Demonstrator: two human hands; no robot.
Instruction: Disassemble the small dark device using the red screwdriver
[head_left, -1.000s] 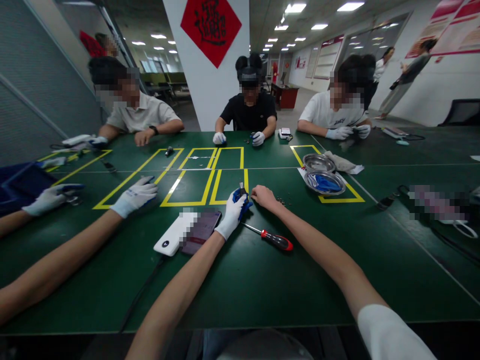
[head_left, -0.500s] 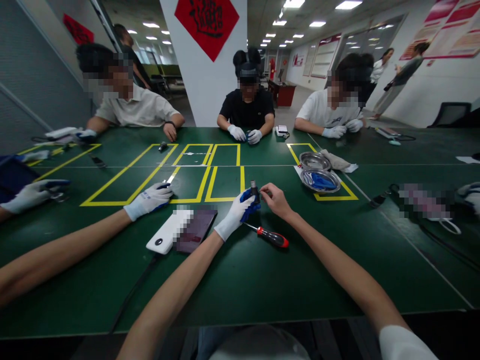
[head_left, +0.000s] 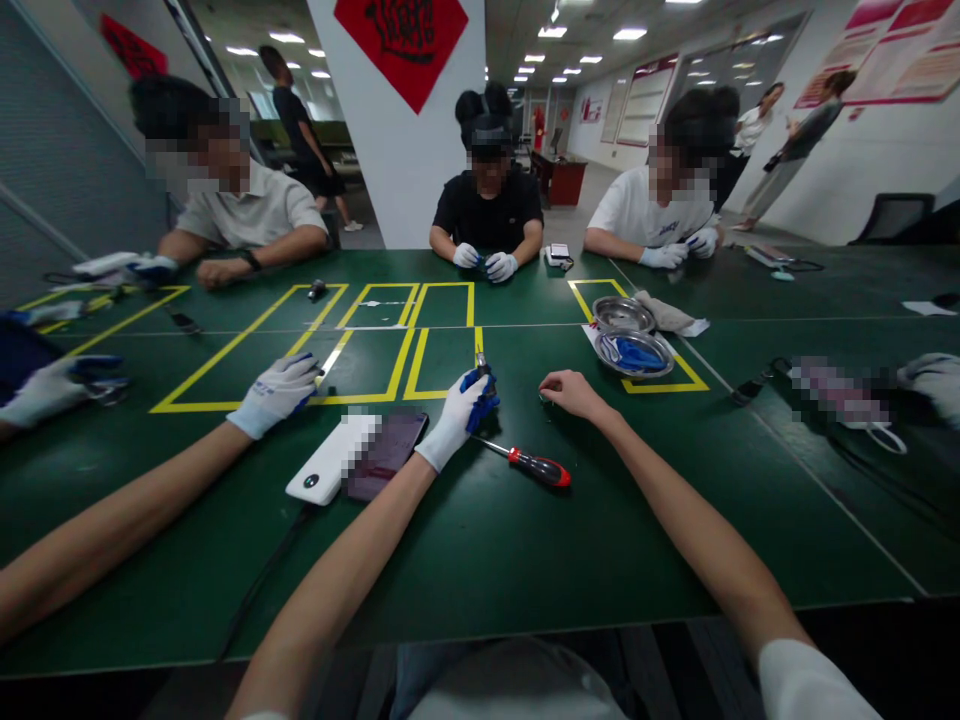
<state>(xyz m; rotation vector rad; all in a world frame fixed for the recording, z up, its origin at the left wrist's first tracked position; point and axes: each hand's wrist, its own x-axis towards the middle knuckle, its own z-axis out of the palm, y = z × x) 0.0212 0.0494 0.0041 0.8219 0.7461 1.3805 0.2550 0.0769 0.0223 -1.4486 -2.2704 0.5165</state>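
Observation:
My gloved left hand (head_left: 456, 415) is wrapped round a small dark cylinder with a metal end (head_left: 481, 363), held upright above the green table; the fingers hide its lower part. To the right, my bare right hand (head_left: 576, 393) is low over the tabletop, thumb and fingertips pinched together. Something tiny is at those fingertips, too small to name. A screwdriver (head_left: 540, 467) with a red and black handle lies just below my left hand, its shaft pointing at the glove.
Left of my forearm lie a white power bank-like device (head_left: 330, 465) with a cable and a dark phone-like slab (head_left: 390, 455). A neighbour's gloved hand (head_left: 277, 393) rests nearby. Metal bowls (head_left: 634, 355) stand at right, one holding blue gloves. Several people sit around the table.
My right hand has drawn away from the dark cylinder, to the right and down to the table. My left hand still holds the cylinder, now tilted slightly differently.

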